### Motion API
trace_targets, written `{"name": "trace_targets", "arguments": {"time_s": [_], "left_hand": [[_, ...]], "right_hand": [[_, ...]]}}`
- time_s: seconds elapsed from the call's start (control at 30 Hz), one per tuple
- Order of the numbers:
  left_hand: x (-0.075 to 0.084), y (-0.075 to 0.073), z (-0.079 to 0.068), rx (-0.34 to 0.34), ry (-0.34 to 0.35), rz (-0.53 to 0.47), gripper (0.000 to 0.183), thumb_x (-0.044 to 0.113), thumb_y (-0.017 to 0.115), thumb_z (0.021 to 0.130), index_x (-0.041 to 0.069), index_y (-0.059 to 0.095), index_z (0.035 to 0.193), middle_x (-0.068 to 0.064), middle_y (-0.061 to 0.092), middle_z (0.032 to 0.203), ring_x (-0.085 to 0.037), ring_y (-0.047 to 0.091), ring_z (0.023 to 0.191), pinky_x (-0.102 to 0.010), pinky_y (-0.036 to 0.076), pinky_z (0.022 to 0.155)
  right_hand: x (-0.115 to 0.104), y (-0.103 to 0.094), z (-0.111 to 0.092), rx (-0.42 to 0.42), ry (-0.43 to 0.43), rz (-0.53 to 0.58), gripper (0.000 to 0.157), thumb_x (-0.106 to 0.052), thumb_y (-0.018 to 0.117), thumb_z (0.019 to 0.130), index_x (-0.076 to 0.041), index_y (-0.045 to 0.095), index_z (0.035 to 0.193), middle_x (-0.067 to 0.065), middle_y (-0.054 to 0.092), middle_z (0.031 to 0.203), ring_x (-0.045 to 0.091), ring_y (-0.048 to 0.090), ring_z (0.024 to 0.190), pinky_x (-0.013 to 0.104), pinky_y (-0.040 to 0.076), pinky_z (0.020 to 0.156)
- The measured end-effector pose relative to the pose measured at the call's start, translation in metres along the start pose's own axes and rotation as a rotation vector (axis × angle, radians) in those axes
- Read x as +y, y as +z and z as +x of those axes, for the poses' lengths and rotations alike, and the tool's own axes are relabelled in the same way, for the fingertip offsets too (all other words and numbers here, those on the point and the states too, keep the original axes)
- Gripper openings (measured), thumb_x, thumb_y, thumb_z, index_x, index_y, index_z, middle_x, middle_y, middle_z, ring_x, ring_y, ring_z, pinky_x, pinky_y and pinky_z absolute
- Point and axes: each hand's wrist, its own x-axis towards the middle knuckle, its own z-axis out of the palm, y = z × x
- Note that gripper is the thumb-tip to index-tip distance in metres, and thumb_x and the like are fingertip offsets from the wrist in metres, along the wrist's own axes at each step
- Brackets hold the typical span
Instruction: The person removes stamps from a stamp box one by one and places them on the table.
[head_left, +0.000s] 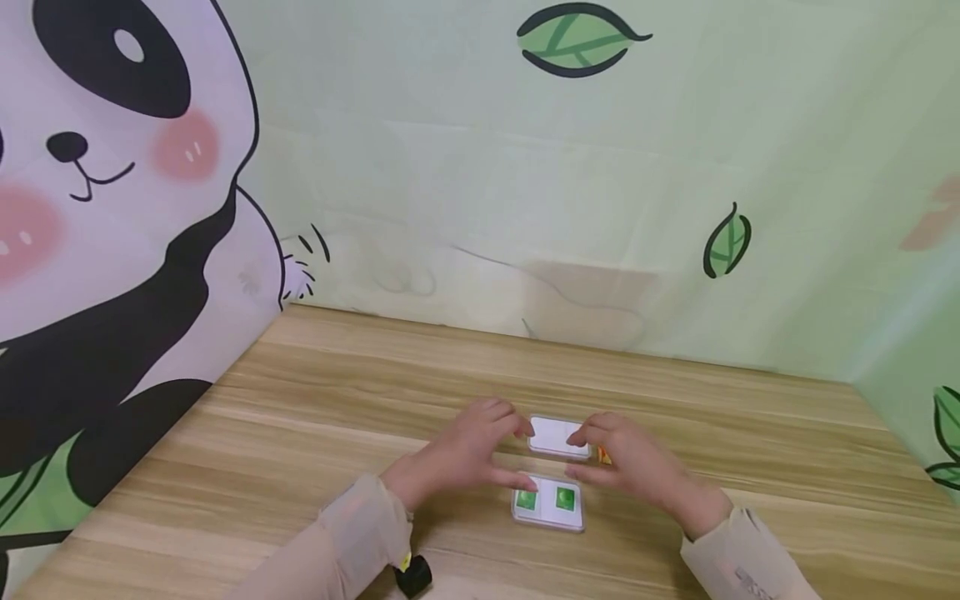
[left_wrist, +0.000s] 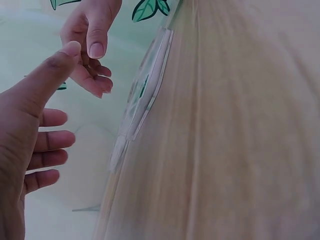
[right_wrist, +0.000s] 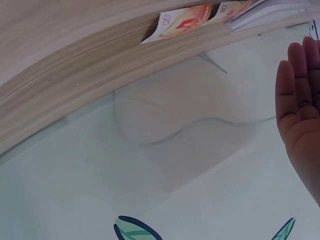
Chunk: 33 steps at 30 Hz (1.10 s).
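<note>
Two flat clear cases lie on the wooden table in the head view. The nearer case shows two green stamps on white backing. The farther case has a plain white face. My left hand hovers at the left of both, its thumb over the nearer case and its fingers by the farther one. On the other side is my right hand, fingers at the farther case's right end; contact is unclear. Neither hand grips anything. Orange perforated stamps marked 120 and 80 lie beside a case, mostly hidden by my right hand in the head view.
A small black object is by my left sleeve. Behind the wooden table stands a pale green wall with leaf drawings, and a panda picture is at the left.
</note>
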Motion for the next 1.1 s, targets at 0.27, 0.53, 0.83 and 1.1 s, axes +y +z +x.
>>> {"name": "trace_targets", "arguments": {"time_s": [0.27,0.53,0.83,1.1], "left_hand": [[0.003,-0.002,-0.007,-0.118,-0.007,-0.008,0.064,0.058,0.077,0.069,0.016,0.063,0.115,0.005,0.064,0.110,-0.012,0.053,0.104,-0.030,0.044,0.095],[0.001,-0.001,-0.015,-0.220,-0.026,0.006,0.073,0.062,0.076,0.068,0.014,0.059,0.121,0.004,0.061,0.113,-0.012,0.053,0.107,-0.029,0.045,0.098],[0.001,0.005,-0.018,-0.241,-0.015,-0.009,0.074,0.061,0.078,0.066,0.016,0.058,0.122,0.006,0.059,0.110,-0.009,0.050,0.105,-0.028,0.044,0.097],[-0.001,0.009,-0.020,-0.242,-0.033,-0.052,0.070,0.058,0.079,0.067,0.014,0.060,0.119,0.003,0.058,0.116,-0.012,0.050,0.112,-0.031,0.042,0.104]], "right_hand": [[-0.003,0.002,-0.006,-0.008,-0.050,0.017,0.030,-0.035,0.072,0.084,-0.010,0.070,0.099,-0.001,0.067,0.096,0.013,0.063,0.085,0.031,0.053,0.076],[-0.009,0.005,-0.014,0.015,-0.011,-0.022,0.036,-0.038,0.074,0.081,-0.010,0.067,0.102,-0.002,0.065,0.095,0.013,0.061,0.087,0.034,0.053,0.078],[-0.012,0.011,-0.026,0.073,-0.025,-0.064,0.043,-0.040,0.077,0.077,-0.009,0.067,0.105,0.002,0.067,0.101,0.018,0.065,0.093,0.036,0.054,0.081],[-0.015,0.010,-0.025,0.048,0.000,-0.078,0.047,-0.045,0.073,0.080,-0.008,0.066,0.109,0.004,0.066,0.105,0.020,0.063,0.097,0.039,0.053,0.086]]}}
